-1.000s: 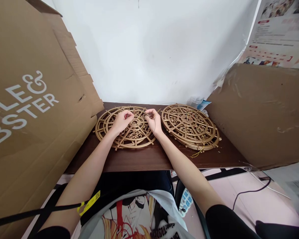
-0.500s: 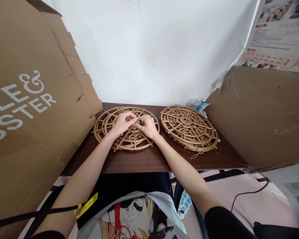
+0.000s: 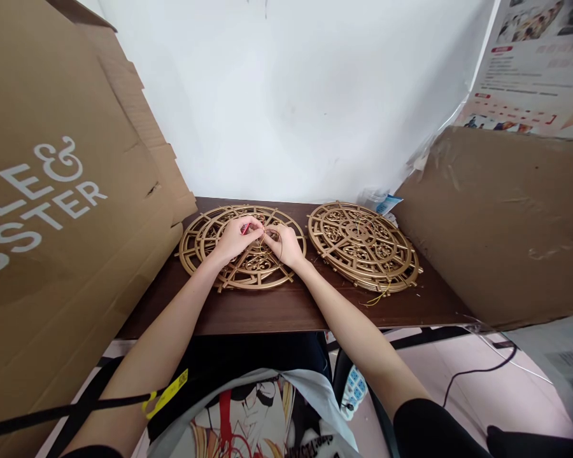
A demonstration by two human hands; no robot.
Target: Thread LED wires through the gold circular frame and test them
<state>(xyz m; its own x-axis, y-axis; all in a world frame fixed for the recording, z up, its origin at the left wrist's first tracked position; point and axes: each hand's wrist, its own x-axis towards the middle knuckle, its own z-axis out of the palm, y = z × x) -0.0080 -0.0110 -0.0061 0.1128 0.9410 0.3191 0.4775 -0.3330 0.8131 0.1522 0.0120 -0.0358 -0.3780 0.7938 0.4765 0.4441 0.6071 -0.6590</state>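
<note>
Two round gold openwork discs lie on a dark wooden table [image 3: 277, 308]. My left hand [image 3: 233, 239] and my right hand [image 3: 282, 245] meet over the middle of the left gold disc [image 3: 200, 242], fingertips pinched together. A small red thing shows in my left fingers, too small to name. A thin dark thread loops beside my right fingers. The right gold disc [image 3: 363, 245], which looks like a stack, lies untouched.
A big cardboard box [image 3: 52, 210] with white lettering leans on the left. Another cardboard sheet [image 3: 501, 216] stands on the right, with a poster [image 3: 530, 70] above it. A yellow wire scrap [image 3: 377, 296] lies by the right disc. A white wall is behind.
My right hand moved left from the left disc's right rim to its middle, meeting my left hand. The red thing came into view in my left fingers.
</note>
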